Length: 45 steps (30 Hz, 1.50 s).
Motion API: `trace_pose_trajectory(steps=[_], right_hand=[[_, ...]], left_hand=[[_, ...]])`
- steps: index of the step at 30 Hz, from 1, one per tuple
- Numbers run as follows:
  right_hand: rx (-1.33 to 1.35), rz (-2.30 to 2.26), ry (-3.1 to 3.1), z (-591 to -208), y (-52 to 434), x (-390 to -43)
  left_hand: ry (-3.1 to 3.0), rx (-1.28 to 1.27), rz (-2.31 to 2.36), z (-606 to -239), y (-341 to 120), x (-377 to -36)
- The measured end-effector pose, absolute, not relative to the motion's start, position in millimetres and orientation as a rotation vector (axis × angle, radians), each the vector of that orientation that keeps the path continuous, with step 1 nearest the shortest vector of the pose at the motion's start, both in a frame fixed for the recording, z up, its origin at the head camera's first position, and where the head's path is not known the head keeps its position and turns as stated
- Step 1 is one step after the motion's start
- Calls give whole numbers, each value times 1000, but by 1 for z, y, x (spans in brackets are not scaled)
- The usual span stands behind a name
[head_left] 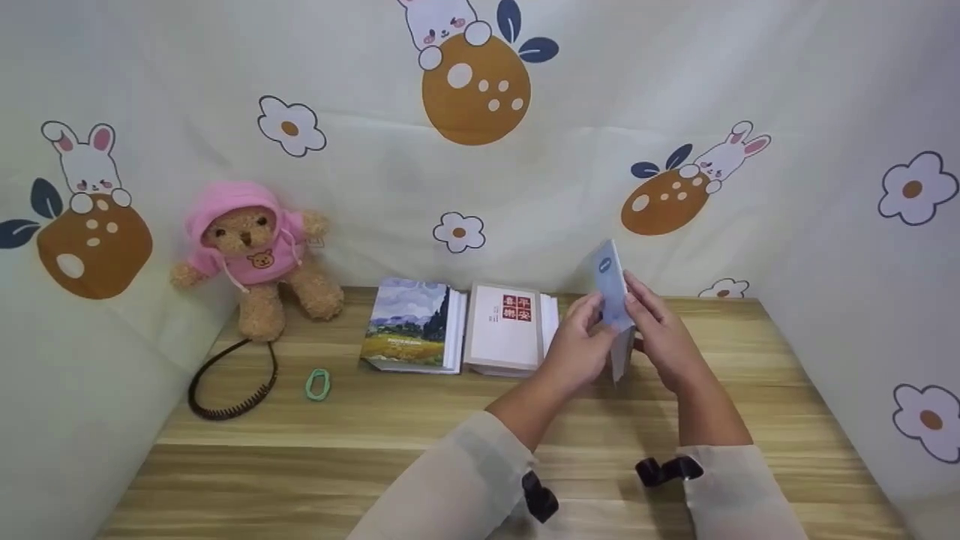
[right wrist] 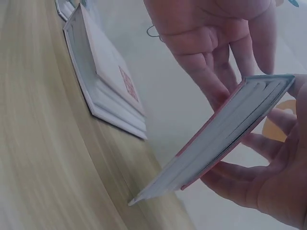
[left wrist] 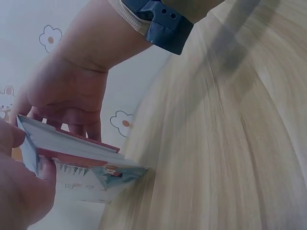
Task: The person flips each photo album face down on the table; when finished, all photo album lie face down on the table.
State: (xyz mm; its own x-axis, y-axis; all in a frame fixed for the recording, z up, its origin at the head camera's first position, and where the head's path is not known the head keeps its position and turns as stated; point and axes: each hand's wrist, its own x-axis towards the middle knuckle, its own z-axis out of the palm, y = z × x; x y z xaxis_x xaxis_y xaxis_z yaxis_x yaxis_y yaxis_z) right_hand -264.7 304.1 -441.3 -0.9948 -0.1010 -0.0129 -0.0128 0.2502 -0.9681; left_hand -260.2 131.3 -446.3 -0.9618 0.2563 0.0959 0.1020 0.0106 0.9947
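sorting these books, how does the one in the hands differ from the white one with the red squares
The blue-covered book stands tilted on one corner on the table, held by the left hand and right hand; the white book leans untouched against the landscape book. Its cover is pale blue, not white. Both are slim, closed books.

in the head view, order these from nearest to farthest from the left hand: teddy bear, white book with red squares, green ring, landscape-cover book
From the left hand:
1. White book with red squares, lying just to its left.
2. Landscape-cover book, next along to the left.
3. Green ring, on the table farther left.
4. Teddy bear, against the backdrop at far left.
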Motion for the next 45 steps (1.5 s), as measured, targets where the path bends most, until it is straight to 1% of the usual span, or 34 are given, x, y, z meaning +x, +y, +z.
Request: trace_pose_trajectory(steps=[4, 9, 19, 22, 25, 28, 30, 37, 45], right_hand=[[-36, -1856, 2408, -447, 307, -267], [-10, -1786, 2428, -452, 309, -268], [52, -1771, 2502, -448, 313, -267], [136, -1761, 2610, -444, 318, -267], [199, -1696, 2718, -442, 322, -268], [232, -1558, 2763, -442, 325, -269], [258, -1449, 2778, -443, 327, -270], [373, -1261, 2719, -449, 337, -276], [407, -1211, 2638, -468, 349, -283]], left_hand=[[2185, 374, 2071, -450, 130, -265], [2166, 403, 2049, -455, 128, -273], [2241, 368, 1954, -456, 130, -275], [2285, 429, 1826, -460, 133, -275], [2392, 494, 1567, -470, 135, -274], [2486, 501, 1339, -482, 136, -275], [2512, 505, 1270, -489, 136, -275], [2553, 520, 1185, -495, 135, -278], [2501, 460, 1273, -501, 131, -275]])
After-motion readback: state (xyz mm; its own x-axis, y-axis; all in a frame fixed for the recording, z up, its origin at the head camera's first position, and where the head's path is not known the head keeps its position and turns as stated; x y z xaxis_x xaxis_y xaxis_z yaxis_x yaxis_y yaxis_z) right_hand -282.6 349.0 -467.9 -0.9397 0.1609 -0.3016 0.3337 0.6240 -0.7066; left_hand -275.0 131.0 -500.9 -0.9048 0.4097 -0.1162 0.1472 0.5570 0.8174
